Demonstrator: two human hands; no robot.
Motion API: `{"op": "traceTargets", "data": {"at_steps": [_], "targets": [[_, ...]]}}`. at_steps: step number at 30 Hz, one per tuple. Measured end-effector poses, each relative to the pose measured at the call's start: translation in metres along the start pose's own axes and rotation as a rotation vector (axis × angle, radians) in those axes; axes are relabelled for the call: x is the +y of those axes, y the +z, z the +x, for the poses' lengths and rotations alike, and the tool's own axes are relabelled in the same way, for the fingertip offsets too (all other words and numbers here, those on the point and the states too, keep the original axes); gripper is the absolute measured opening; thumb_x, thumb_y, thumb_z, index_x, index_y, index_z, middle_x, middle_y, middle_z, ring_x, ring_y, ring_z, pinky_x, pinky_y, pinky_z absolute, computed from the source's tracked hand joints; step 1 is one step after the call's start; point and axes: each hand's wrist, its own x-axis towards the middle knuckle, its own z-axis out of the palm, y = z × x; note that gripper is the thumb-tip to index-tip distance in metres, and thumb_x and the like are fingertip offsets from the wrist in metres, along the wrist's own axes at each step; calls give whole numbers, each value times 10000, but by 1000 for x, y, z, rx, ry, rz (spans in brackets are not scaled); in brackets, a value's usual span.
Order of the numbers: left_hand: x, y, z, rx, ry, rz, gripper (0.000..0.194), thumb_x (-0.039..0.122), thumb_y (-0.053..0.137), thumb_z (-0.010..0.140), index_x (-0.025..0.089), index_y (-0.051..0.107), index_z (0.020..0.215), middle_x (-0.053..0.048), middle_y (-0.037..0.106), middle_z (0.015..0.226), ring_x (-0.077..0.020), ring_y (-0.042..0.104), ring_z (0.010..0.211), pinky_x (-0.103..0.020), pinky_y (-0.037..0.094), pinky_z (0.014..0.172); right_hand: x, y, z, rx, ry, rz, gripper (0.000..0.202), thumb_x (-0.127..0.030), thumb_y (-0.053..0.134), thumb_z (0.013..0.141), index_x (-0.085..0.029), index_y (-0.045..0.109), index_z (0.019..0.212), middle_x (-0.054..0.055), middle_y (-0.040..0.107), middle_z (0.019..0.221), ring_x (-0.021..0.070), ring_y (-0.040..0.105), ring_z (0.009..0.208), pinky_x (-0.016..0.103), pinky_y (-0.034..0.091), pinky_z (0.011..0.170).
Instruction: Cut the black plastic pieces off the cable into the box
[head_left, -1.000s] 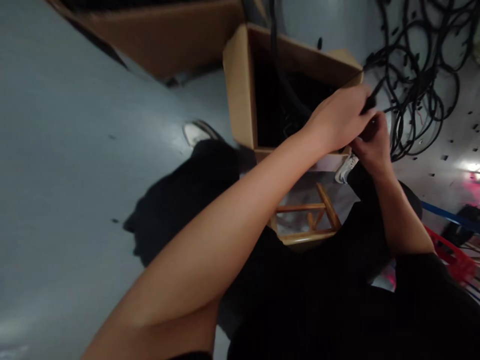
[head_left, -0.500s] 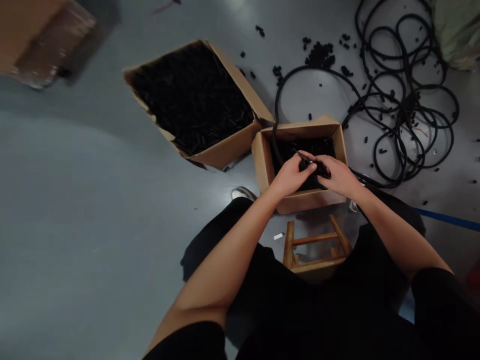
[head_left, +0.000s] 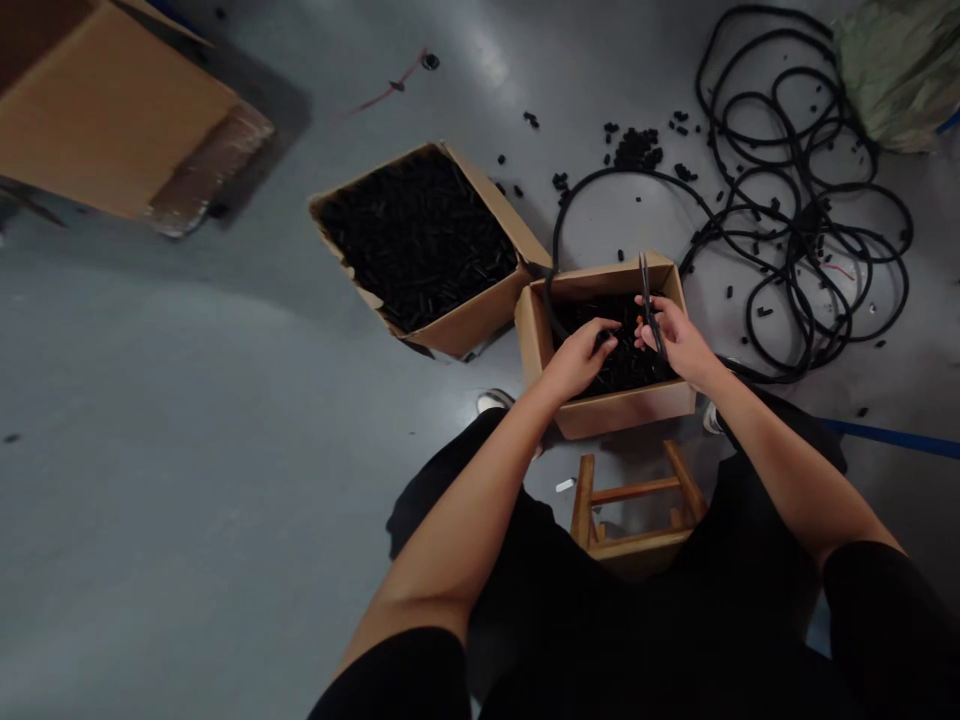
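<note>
My right hand (head_left: 681, 342) is closed around a pair of scissors (head_left: 645, 285), whose narrow blades point away from me above the smaller cardboard box (head_left: 626, 412). An orange spot shows by its fingers. To its left, my left hand (head_left: 576, 366) is curled with thumb and fingers together on a short dark end, which looks like black tube (head_left: 553, 235). This tube runs over the box's far left edge and drops in beside that hand; its path under the hand is hidden. Small black tube pieces (head_left: 626, 365) cover the bottom of the box below both hands.
A larger carton (head_left: 465, 335) full of black pieces (head_left: 424, 240) adjoins the box on the left. Loops of black tube (head_left: 806, 225) and scattered pieces (head_left: 637, 150) lie at right. A wooden stool (head_left: 634, 492) is between my legs. Another carton (head_left: 112, 110) stands far left.
My hands have moved apart. The scissors, earlier lying across the left fingers, now point away from me in the right hand. The view has shifted, showing more of the far left carton.
</note>
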Motion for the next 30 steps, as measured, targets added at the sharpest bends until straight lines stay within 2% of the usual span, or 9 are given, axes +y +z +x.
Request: {"op": "traceTargets", "data": {"at_steps": [5,7,11,13,17,20,23,26,30], "targets": [[-2,4,-1,57,-65,28,174,244,620,1082,226,626,1255,-67,742,1103,-261,729,1013,-422,598,1015,5,1,-10,-31,24,-22,860,-719,893,928,-256,541,1563,-3,665,1020,162,670,874,329,602,838],[-5,7,0,105,-55,13,156,162,614,1015,235,577,1148,-56,691,1070,-251,690,1019,-416,583,1019,8,-1,-14,-35,15,-51,824,-705,862,954,-252,543,1565,6,672,1027,170,683,895,339,619,853],[-17,9,2,167,-48,4,312,42,622,860,242,534,1083,-71,639,1106,-263,643,1105,-457,556,1099,7,-6,-17,0,-2,-105,719,-654,777,1034,-268,534,1589,33,722,1078,199,742,975,395,676,954],[-26,6,0,232,-21,-9,310,50,646,880,243,551,1103,-68,641,1100,-259,656,1102,-455,562,1109,4,-9,-19,50,13,-123,663,-600,750,1072,-280,537,1613,27,733,1076,199,755,969,401,693,978],[-41,-11,-6,327,86,-45,222,317,699,1094,246,638,1294,-82,732,1156,-251,741,1122,-435,607,1109,-4,-17,-22,138,51,-134,593,-505,751,1116,-300,559,1639,13,742,1060,181,774,944,362,710,966],[-46,-24,-12,334,128,1,477,620,655,1167,228,663,1438,-107,779,1208,-274,764,1150,-464,621,1124,-8,-21,-25,163,55,-142,554,-487,747,1144,-311,577,1641,16,743,1056,175,779,957,349,712,976],[-46,-31,-16,323,121,77,722,824,570,1154,204,665,1511,-94,773,1088,-281,760,1041,-492,635,1098,-8,-24,-25,194,45,-145,548,-488,765,1140,-311,587,1627,12,731,1046,175,775,958,351,711,993],[-40,-30,-18,297,101,119,782,873,498,1152,194,676,1496,-97,759,1070,-282,759,1007,-496,644,1095,-6,-24,-23,201,40,-153,539,-484,761,1139,-313,590,1621,5,717,1023,178,768,946,363,711,1008],[-29,-22,-18,292,74,110,618,759,551,1168,204,674,1412,-153,783,1281,-317,776,1214,-486,636,1160,-4,-23,-23,161,34,-181,561,-478,766,1114,-295,590,1615,11,694,1023,190,746,949,387,693,992]]}}
